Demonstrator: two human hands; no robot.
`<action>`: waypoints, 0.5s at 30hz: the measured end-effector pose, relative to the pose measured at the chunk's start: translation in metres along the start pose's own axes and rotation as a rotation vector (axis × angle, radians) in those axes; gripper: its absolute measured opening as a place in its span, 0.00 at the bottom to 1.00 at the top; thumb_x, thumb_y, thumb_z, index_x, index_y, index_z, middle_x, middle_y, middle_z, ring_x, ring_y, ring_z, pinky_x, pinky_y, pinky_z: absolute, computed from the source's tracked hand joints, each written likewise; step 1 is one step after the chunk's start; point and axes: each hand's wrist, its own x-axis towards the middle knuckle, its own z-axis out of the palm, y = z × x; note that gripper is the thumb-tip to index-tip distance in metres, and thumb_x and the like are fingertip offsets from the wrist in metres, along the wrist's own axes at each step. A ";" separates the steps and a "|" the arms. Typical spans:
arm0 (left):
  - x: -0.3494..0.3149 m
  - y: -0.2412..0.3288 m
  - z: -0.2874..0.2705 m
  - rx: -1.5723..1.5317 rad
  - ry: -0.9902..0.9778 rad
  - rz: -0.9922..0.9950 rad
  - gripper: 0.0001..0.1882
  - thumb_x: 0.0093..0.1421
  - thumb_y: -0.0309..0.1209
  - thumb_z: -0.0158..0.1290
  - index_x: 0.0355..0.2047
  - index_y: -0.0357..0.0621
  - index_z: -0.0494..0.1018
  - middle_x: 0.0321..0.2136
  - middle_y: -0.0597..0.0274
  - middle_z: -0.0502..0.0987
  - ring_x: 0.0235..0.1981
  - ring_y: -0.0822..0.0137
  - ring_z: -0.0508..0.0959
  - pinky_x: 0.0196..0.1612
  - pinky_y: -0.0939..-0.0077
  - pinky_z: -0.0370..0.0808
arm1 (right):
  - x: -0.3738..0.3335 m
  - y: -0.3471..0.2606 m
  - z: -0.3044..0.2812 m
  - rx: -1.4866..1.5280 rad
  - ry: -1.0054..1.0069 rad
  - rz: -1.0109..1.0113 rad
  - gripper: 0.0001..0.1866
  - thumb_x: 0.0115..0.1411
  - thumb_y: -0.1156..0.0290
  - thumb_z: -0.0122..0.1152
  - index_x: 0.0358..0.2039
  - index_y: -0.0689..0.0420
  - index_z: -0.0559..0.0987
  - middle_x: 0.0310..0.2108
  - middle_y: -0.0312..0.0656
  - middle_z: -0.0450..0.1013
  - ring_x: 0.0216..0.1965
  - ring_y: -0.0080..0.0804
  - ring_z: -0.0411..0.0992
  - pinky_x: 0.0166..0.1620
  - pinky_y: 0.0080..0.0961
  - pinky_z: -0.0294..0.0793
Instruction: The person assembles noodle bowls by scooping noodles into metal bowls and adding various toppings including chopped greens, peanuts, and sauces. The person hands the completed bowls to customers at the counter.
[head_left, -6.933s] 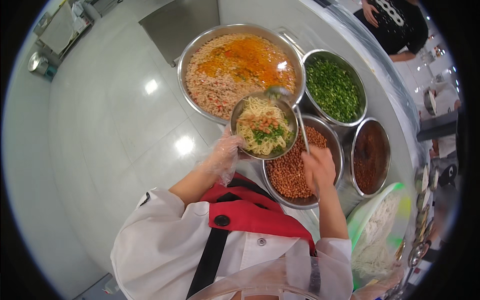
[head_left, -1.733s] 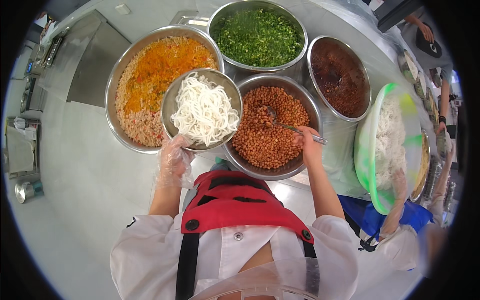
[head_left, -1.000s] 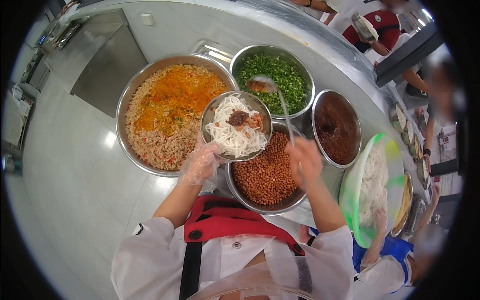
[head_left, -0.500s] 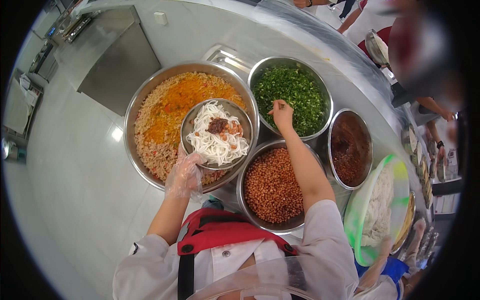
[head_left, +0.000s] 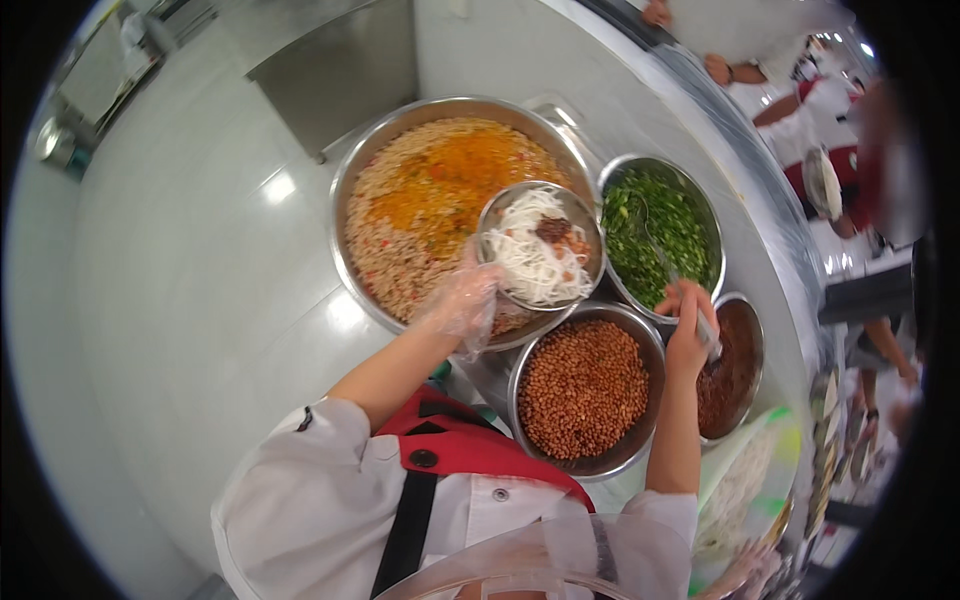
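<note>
Small round steel bowl (head_left: 585, 217) of white noodles (head_left: 537, 270) in the left hand (head_left: 470, 292), metal spoon (head_left: 708, 334) in the right hand (head_left: 688, 312)

The noodles are glossy, tangled strands, topped with a dark brown paste (head_left: 553, 230) and a few reddish-brown pieces. The bowl sits above the right edge of a wide, shallow steel basin (head_left: 338, 215) of crumbly beige mince (head_left: 400, 245) under orange oil. Beyond it, a round steel tub (head_left: 716, 262) is filled with finely chopped greens (head_left: 682, 225); nearer stands a steel basin of small, rounded, reddish-brown beans (head_left: 585, 390), and to the right a steel pan (head_left: 745, 325) of dark red sauce.

The left forearm slants up and rightward; that hand, in a loose clear glove, is clamped on the bowl's near left edge. The bare right hand has its fingers closed round the spoon's handle, the forearm rising almost straight, and the spoon's head lies among the greens.

The left fingers beneath the bowl are hidden. The spoon's head is hard to make out. A green-and-white bowl (head_left: 790, 440) is partly covered by the right sleeve, and another person's hand (head_left: 745, 572) is blurred at the lower right.
</note>
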 end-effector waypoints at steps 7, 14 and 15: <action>-0.032 0.039 -0.007 -0.060 0.075 -0.076 0.41 0.46 0.24 0.47 0.61 0.50 0.44 0.49 0.53 0.64 0.40 0.58 0.73 0.29 0.60 0.78 | -0.016 -0.038 0.063 -0.355 -0.241 -1.071 0.14 0.43 0.83 0.60 0.34 0.63 0.76 0.36 0.48 0.73 0.25 0.33 0.68 0.29 0.25 0.66; -0.076 0.068 -0.071 -0.145 0.286 0.042 0.41 0.43 0.19 0.45 0.59 0.56 0.48 0.48 0.51 0.66 0.41 0.48 0.74 0.31 0.47 0.79 | 0.051 -0.010 0.183 0.129 -0.388 -0.307 0.07 0.57 0.80 0.52 0.36 0.64 0.74 0.29 0.44 0.71 0.29 0.29 0.72 0.33 0.21 0.69; -0.084 0.075 -0.081 -0.155 0.327 0.045 0.40 0.43 0.18 0.45 0.58 0.57 0.48 0.47 0.51 0.67 0.41 0.47 0.75 0.32 0.47 0.79 | 0.053 0.003 0.198 0.101 -0.434 -0.337 0.06 0.58 0.79 0.52 0.36 0.64 0.75 0.30 0.45 0.71 0.29 0.31 0.72 0.34 0.23 0.70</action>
